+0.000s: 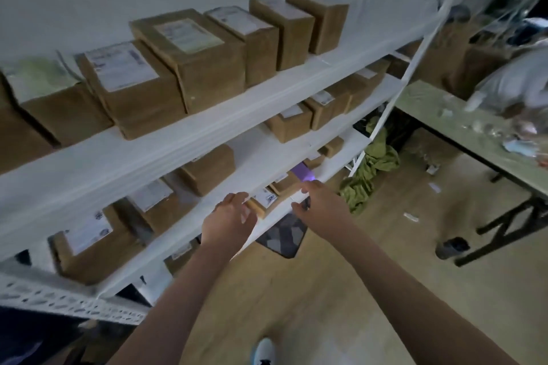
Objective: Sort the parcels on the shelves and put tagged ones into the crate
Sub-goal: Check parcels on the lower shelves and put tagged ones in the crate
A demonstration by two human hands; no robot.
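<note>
Brown cardboard parcels, several with white labels, line the white shelves (166, 139). On the third shelf down lies a small labelled parcel (264, 198). My left hand (231, 215) reaches to its left end with fingers straight, touching or nearly touching it. My right hand (318, 201) is just right of that parcel and grips a small dark torch (306, 204). A purple glow (301, 174) falls on the parcel behind. No crate can be made out.
A green table (430, 104) with black legs stands at the right, and a person in white (516, 80) leans over it. Green cloth (370, 169) lies on the floor by the shelf post. A dark cup (450, 247) and a patterned dark bag (284, 235) sit low down.
</note>
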